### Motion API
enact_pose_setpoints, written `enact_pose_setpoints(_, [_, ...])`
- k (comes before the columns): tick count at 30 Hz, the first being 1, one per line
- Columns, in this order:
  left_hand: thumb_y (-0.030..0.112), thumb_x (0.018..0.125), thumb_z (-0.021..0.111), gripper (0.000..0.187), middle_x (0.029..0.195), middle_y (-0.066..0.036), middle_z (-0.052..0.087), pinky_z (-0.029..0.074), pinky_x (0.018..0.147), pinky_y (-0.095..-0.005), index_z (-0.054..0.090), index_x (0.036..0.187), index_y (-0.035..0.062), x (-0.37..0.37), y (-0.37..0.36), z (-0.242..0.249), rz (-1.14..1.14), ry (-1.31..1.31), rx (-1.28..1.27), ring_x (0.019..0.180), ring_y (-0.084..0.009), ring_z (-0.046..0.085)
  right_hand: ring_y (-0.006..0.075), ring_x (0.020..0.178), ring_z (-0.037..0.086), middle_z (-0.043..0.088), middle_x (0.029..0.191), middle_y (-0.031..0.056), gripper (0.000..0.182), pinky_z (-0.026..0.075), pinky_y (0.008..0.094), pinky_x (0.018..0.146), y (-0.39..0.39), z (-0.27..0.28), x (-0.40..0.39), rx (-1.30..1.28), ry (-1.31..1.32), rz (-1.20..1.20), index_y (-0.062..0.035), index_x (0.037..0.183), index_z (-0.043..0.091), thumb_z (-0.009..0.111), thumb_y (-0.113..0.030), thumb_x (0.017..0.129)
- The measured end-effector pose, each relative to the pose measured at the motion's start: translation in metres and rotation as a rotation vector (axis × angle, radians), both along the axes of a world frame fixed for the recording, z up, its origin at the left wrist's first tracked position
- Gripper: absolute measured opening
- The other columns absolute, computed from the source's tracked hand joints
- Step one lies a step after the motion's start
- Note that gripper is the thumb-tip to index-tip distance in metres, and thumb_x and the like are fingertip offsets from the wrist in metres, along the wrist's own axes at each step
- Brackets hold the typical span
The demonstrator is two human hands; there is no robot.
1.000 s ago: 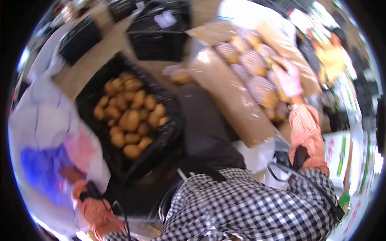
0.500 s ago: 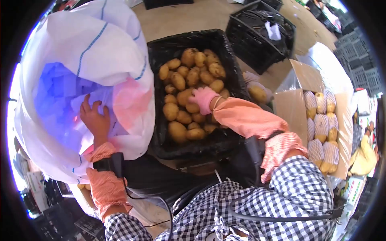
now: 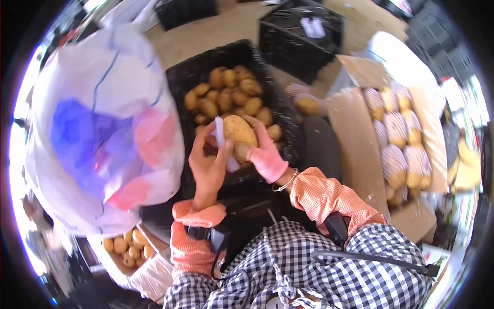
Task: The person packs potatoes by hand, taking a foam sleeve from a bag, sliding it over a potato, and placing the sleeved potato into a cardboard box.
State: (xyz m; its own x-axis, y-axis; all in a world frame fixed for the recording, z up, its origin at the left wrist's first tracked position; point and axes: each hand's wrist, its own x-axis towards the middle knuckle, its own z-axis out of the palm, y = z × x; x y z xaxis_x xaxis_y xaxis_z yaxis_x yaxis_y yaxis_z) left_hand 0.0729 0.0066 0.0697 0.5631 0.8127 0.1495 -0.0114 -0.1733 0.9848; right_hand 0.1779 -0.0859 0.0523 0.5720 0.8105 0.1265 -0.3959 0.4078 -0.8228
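Note:
My right hand (image 3: 267,157), in a pink glove, grips a large yellow-brown potato (image 3: 239,130) from its right side. Bare fingers of my left hand (image 3: 207,167) pinch a thin white foam net sleeve (image 3: 220,133) against the potato's left side. Both hands meet over a black plastic-lined crate (image 3: 180,77) holding many loose potatoes (image 3: 225,99). Left of the crate stands a big white woven bag (image 3: 135,56), its mouth open on a bluish and pink-tinted heap of pale material (image 3: 116,136).
On the right, an open cardboard box (image 3: 354,134) holds rows of potatoes in net sleeves (image 3: 395,129). A sleeved potato (image 3: 309,105) lies between crate and box. Behind is another black crate (image 3: 298,44). A box of bare potatoes (image 3: 146,275) sits low on the left.
My left hand has come out of the white bag with a foam net sleeve. My right hand has lifted a potato from the crate, and the two hands have come together.

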Motion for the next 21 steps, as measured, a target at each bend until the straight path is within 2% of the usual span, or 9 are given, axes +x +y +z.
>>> enact_pose_setpoints(4, [0.007,0.062,0.076,0.057,0.109,-0.017,0.054,0.045,0.083,-0.0350,0.058,0.114,-0.0023,0.005,-0.047,0.015,-0.305,0.114,0.612,0.094,-0.0295,0.055,0.0152,0.104,0.052,0.051,0.120,0.0099,0.068,0.045,0.0280,0.088,-0.058,-0.004,0.018,-0.174,0.064,-0.113,-0.0053,0.138,0.029,0.063,-0.007,0.079])
enact_pose_setpoints(9, [-0.002,0.071,0.061,0.033,0.099,-0.016,0.057,0.045,0.081,-0.0337,0.064,0.104,-0.0030,0.017,-0.079,-0.013,-0.121,0.140,0.574,0.091,-0.0277,0.057,0.0189,0.106,0.051,0.052,0.121,0.0155,0.092,0.042,0.0257,0.090,-0.106,0.005,0.012,-0.263,0.019,-0.042,-0.0053,0.142,0.021,0.075,-0.016,0.067])
enact_pose_setpoints(11, [0.001,0.076,0.060,0.030,0.101,-0.015,0.057,0.045,0.081,-0.0331,0.063,0.106,-0.0024,0.018,-0.091,-0.021,-0.206,0.116,0.666,0.092,-0.0264,0.057,0.0248,0.110,0.050,0.050,0.122,0.0182,0.110,0.038,0.0308,0.097,-0.110,0.000,0.001,-0.282,-0.221,-0.194,-0.0099,0.144,0.017,0.082,-0.029,0.057])
enact_pose_setpoints(13, [0.004,0.080,0.059,0.028,0.103,-0.014,0.057,0.044,0.082,-0.0325,0.062,0.108,-0.0019,0.012,-0.090,-0.041,-0.266,0.107,0.771,0.093,-0.0251,0.057,0.0223,0.112,0.049,0.048,0.126,0.0150,0.102,0.042,0.0315,0.093,-0.119,-0.006,0.004,-0.709,-0.628,-0.271,-0.0086,0.143,0.018,0.080,-0.026,0.064])
enact_pose_setpoints(16, [0.023,0.095,0.042,0.033,0.112,-0.012,0.058,0.043,0.092,-0.0360,0.055,0.112,-0.0017,0.009,-0.077,-0.041,-0.451,-0.252,-0.841,0.098,-0.0264,0.058,0.0212,0.117,0.047,0.047,0.128,0.0130,0.091,0.040,0.0326,0.097,-0.142,-0.006,0.021,-0.772,-0.714,-0.039,-0.0088,0.143,0.020,0.075,-0.021,0.072])
enact_pose_setpoints(17, [0.025,0.096,0.039,0.035,0.112,-0.015,0.058,0.043,0.094,-0.0389,0.054,0.112,-0.0025,0.009,-0.068,-0.037,-0.354,-0.247,-1.084,0.102,-0.0272,0.057,0.0212,0.117,0.047,0.047,0.128,0.0130,0.091,0.040,0.0326,0.097,-0.144,-0.019,0.020,-0.770,-0.714,-0.040,-0.0088,0.143,0.020,0.075,-0.021,0.072])
enact_pose_setpoints(19, [0.023,0.095,0.041,0.035,0.115,-0.015,0.057,0.043,0.095,-0.0402,0.052,0.115,-0.0026,0.004,-0.046,-0.071,-0.485,-0.062,-1.048,0.107,-0.0262,0.055,0.0190,0.119,0.045,0.047,0.131,0.0110,0.081,0.037,0.0314,0.100,-0.144,-0.046,0.020,-0.111,-0.084,0.399,-0.0092,0.144,0.021,0.069,-0.014,0.079])
enact_pose_setpoints(20, [0.023,0.094,0.041,0.035,0.117,-0.014,0.056,0.045,0.093,-0.0406,0.051,0.116,-0.0016,0.010,-0.056,-0.081,-0.559,0.029,-0.888,0.107,-0.0256,0.056,0.0180,0.115,0.048,0.050,0.128,0.0090,0.079,0.039,0.0261,0.095,-0.145,-0.041,0.012,-0.037,-0.139,0.299,-0.0113,0.144,0.023,0.057,0.009,0.075])
enact_pose_setpoints(21, [0.023,0.093,0.041,0.033,0.111,-0.013,0.059,0.047,0.090,-0.0390,0.052,0.115,0.0003,0.003,-0.072,-0.090,-0.519,-0.173,-1.208,0.101,-0.0250,0.059,0.0168,0.116,0.047,0.049,0.129,0.0105,0.081,0.039,0.0257,0.096,-0.149,-0.036,0.008,-0.071,-0.047,0.279,-0.0104,0.144,0.022,0.060,0.007,0.076])
